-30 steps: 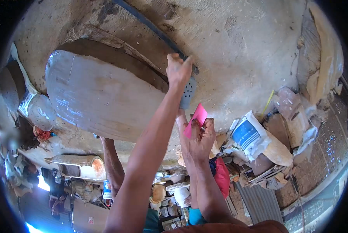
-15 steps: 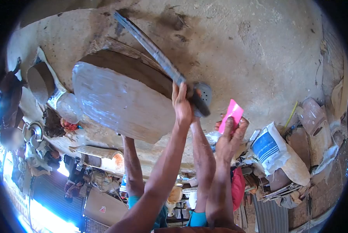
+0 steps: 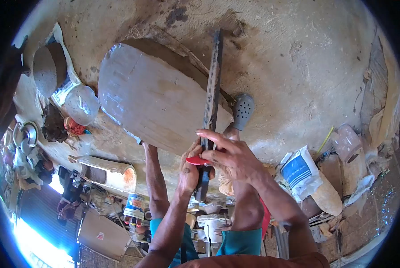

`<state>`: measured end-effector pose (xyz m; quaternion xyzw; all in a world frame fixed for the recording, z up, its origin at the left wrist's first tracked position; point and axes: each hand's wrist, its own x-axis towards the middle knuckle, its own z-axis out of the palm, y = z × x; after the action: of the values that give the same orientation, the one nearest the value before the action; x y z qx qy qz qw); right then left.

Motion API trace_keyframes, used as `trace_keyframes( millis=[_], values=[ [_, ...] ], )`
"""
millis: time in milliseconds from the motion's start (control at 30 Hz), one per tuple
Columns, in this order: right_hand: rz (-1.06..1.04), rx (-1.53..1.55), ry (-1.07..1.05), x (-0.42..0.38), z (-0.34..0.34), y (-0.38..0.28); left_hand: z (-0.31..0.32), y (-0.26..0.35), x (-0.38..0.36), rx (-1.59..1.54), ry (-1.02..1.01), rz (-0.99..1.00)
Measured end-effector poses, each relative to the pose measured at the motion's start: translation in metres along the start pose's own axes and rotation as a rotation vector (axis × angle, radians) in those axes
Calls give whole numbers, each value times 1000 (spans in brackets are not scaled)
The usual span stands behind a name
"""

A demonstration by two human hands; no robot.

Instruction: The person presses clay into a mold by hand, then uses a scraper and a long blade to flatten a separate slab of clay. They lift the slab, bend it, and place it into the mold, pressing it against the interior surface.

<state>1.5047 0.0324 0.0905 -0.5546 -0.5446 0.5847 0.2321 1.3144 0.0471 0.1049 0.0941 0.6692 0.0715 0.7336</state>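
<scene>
My left hand (image 3: pixel 189 173) is wrapped round the lower part of a long, straight bar (image 3: pixel 212 85). The bar is smeared with grey and points away from me, nearly upright in the view. My right hand (image 3: pixel 238 161) pinches a small red-pink flat scraper (image 3: pixel 196 161) and lies against the bar just above my left hand. Its index finger reaches across the bar. Beyond my hands lies a big grey clay block (image 3: pixel 155 96) with a smooth, damp-looking face. The bar passes in front of the block's right end.
A foot in a grey clog (image 3: pixel 243 111) rests right of the block. At left are a round clay lump (image 3: pixel 50 69) and a clear bowl (image 3: pixel 82 105). A white-and-blue sack (image 3: pixel 300 172) lies at right, near a clay cylinder (image 3: pixel 348 142). A labelled bucket (image 3: pixel 135 204) stands lower left.
The bar has swung from slanting left to nearly upright, and my left hand has come down and nearer. My right hand has moved left, bringing the scraper onto the bar.
</scene>
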Motion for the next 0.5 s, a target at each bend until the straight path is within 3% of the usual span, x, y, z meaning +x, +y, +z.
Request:
trace_keyframes(
  millis=[67,100,133,267,367,500],
  values=[
    [3,19,-107,24,12,19,-17,1,1,25,50,-17],
    [-66,-226,36,37,20,36,-21,13,4,36,-75,-47],
    [-84,-225,120,58,18,56,-25,22,8,49,-197,-72],
    [-67,-287,240,151,-5,151,-30,21,9,-15,-213,-147],
    [365,-397,157,214,-53,184,-22,18,2,-46,-192,-63],
    [336,-563,352,245,-76,182,-18,4,-9,-86,-3,-22]
  ],
)
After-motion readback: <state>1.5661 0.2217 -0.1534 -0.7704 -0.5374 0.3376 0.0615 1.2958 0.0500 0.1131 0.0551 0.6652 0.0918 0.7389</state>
